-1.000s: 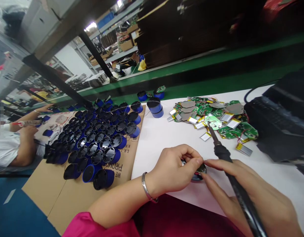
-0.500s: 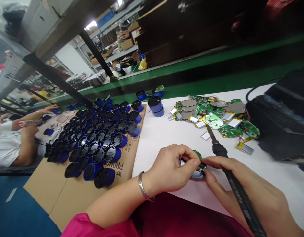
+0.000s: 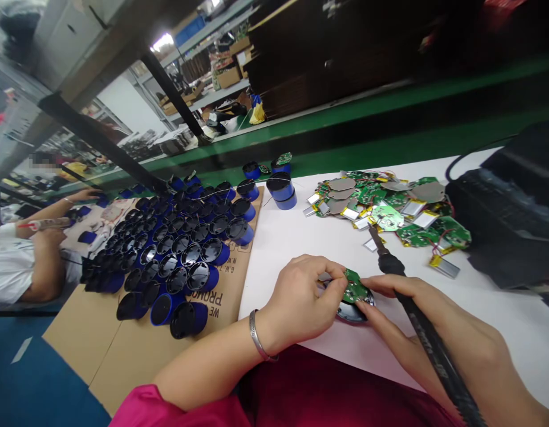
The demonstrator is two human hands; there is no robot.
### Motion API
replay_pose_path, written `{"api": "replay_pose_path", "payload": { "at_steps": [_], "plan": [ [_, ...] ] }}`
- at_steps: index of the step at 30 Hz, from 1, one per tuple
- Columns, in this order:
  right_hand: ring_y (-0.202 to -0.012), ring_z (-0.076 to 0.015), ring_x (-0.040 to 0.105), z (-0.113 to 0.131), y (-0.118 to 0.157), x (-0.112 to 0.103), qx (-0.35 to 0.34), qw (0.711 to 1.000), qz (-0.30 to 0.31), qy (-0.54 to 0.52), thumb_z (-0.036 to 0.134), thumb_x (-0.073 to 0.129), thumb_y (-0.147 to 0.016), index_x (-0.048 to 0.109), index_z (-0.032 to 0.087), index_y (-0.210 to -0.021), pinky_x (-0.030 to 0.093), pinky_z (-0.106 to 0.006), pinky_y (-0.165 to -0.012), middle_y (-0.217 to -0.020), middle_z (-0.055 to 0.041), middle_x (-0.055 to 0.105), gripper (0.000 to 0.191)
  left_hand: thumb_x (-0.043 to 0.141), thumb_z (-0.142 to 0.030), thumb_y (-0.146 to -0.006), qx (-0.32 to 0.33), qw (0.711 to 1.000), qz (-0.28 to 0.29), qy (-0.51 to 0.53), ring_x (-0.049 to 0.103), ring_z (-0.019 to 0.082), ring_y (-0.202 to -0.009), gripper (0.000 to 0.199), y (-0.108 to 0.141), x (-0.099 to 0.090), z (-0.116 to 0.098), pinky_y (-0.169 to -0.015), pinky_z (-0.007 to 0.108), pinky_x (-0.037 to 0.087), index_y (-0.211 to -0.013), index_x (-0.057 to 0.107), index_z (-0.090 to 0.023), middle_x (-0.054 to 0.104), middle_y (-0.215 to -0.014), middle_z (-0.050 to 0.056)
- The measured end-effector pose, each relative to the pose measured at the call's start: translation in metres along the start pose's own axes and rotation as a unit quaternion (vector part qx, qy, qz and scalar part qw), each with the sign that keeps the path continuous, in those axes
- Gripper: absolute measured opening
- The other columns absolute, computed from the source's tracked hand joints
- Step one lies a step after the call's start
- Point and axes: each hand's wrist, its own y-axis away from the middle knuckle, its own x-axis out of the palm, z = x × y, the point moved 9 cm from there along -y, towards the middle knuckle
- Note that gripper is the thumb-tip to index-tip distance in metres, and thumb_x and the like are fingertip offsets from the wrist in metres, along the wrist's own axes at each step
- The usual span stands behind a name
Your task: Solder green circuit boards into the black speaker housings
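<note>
A green circuit board lies tilted over a round dark, shiny part on the white work surface. My left hand, with a silver bracelet at its wrist, pinches the board's left edge between thumb and fingertips. At the board's right side are the thumb and index finger of my right hand, which also holds a black soldering iron across the palm. The iron's metal tip points up and away, toward a heap of green boards with small silver batteries.
Many blue cups with black insides crowd a cardboard sheet on the left. Two stacked blue cups stand behind my hands. A black object is at right. Another person's arm reaches in at far left.
The green board has come into fuller view, facing up between my hands. My left hand has shifted slightly left, and the soldering iron's tip has moved a little left and down.
</note>
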Motion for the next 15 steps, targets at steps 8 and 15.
{"api": "replay_pose_path", "payload": {
  "at_steps": [8, 15],
  "plan": [
    [-0.085, -0.0182, 0.071, -0.006, 0.002, -0.01, 0.049, 0.999, -0.005, 0.002, 0.036, 0.061, -0.104, 0.062, 0.026, -0.124, 0.06, -0.031, -0.085, -0.103, -0.0012, 0.07, 0.022, 0.066, -0.018, -0.093, 0.007, 0.999, 0.005, 0.031, 0.075, 0.021, -0.102, 0.009, 0.007, -0.002, -0.003, -0.097, 0.037, 0.054, -0.085, 0.07, -0.02, 0.082, -0.105, 0.005],
    [-0.093, -0.0183, 0.071, -0.012, 0.018, -0.01, 0.026, 0.999, 0.002, 0.02, 0.031, 0.06, -0.103, 0.06, 0.027, -0.132, 0.061, -0.032, -0.086, -0.113, -0.0023, 0.069, 0.029, 0.066, -0.016, -0.091, 0.183, 0.982, -0.006, -0.053, 0.073, 0.02, -0.094, 0.008, 0.023, 0.001, -0.039, -0.089, 0.037, 0.05, -0.085, 0.07, -0.02, 0.078, -0.098, 0.005]
  ]
}}
